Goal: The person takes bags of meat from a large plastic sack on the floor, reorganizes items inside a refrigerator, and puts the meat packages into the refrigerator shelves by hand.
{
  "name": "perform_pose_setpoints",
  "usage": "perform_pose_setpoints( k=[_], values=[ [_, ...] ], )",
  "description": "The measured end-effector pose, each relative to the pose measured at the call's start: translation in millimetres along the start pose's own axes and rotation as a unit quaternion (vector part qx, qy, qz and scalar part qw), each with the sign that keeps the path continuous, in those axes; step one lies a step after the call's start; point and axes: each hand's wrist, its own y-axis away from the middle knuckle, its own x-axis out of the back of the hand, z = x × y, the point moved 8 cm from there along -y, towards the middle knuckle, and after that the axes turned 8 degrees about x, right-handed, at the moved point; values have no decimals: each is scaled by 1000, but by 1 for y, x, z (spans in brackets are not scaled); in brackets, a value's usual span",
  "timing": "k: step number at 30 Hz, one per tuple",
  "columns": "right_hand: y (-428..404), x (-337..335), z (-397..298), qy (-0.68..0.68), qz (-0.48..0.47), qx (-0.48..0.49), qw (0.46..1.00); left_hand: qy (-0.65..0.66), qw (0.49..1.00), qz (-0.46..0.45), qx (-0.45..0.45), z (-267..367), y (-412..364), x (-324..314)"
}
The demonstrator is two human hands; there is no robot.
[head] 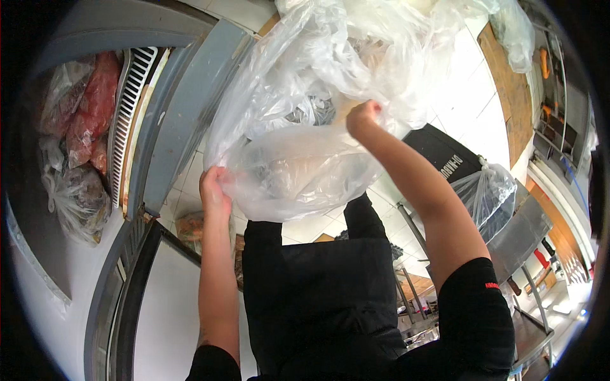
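Observation:
A large clear plastic bag (305,171) hangs in front of my legs, its mouth spread wide between both hands. My left hand (217,188) grips the rim of the bag on the left side. Farther up and to the right, my right hand (364,116) is closed on the plastic at the far side. Inside the bag there are smaller bundles (314,109) in plastic, some dark and some pale; what they hold cannot be made out. Folds of the plastic cover part of the fingers of both hands.
At left stands an open chest or cabinet with bagged red food (95,105) and a knotted bag (78,205) beside a slotted grille (131,114). A filled bag (190,228) lies on the tiled floor. To the right are a black box (438,150), a tied clear bag (491,195) and a metal table (519,228).

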Motion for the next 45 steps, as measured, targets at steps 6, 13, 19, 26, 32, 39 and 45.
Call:
perform_pose_setpoints(
  k=[6, 13, 19, 26, 32, 39, 45],
  values=[
    [-48, -45, -77, -154, 245, 263, 920, 54, 998, 9, 10, -28, 13, -8],
    [-101, -75, -83, -397, 142, 152, 894, -4, 1000, -2, 3, -19, 13, 2],
    [-145, -28, -22, -573, 431, -18, 696, -153, 982, 44, -102, 15, 44, -14],
    [-127, -41, -58, -621, 496, -90, 601, -146, 983, 53, -100, 19, 51, -1],
    [-112, -45, -80, -598, 465, -134, 639, -83, 979, 63, -175, 43, 69, -13],
    [-180, -50, -74, -571, 444, -35, 690, -497, 737, 210, -407, 64, 135, -43],
    [-191, -88, -82, -691, 262, 65, 671, -459, 719, -77, -517, 45, 173, -125]
  ],
)
